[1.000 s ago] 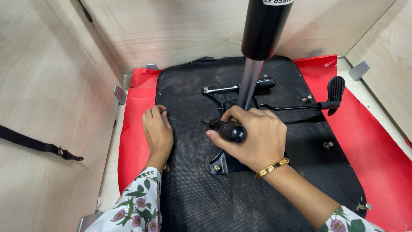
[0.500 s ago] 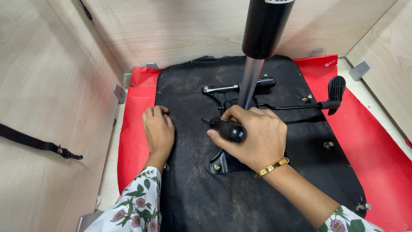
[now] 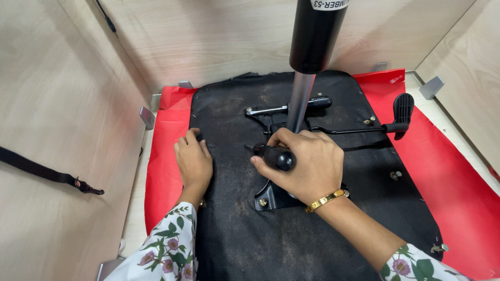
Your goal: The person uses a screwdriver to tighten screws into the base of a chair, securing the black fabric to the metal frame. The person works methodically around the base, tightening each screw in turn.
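Pale wooden walls (image 3: 62, 156) stand on three sides, and a red sheet (image 3: 458, 187) covers the floor between them. On the sheet lies the black underside of a chair seat (image 3: 291, 244), flat and dusty.

There is just the one view, from the head looking down. The left hand (image 3: 194, 164) lies flat on the seat near its left edge, fingers close together and pointing away from the person — it presses down and holds nothing. The right hand (image 3: 307, 166) is curled tight around a black screwdriver handle (image 3: 275, 156). The round end of the handle pokes out past the thumb and first finger, toward the left hand. The tip of the tool is hidden, so I cannot tell which screw it sits on.

Just under the right palm is the black metal plate (image 3: 268, 196), with one screw (image 3: 263, 202) showing at its near corner. Just beyond the right knuckles a silver post (image 3: 299, 106) rises into a fat black cylinder (image 3: 316, 34). Past the fingers, further right, a thin lever runs to a black paddle (image 3: 402, 110).

To do this well, I think the tool should stay straight in line with its screw and be pushed in firmly while turning — the flat left hand helps by keeping the seat from sliding. Small slow turns seem safest.
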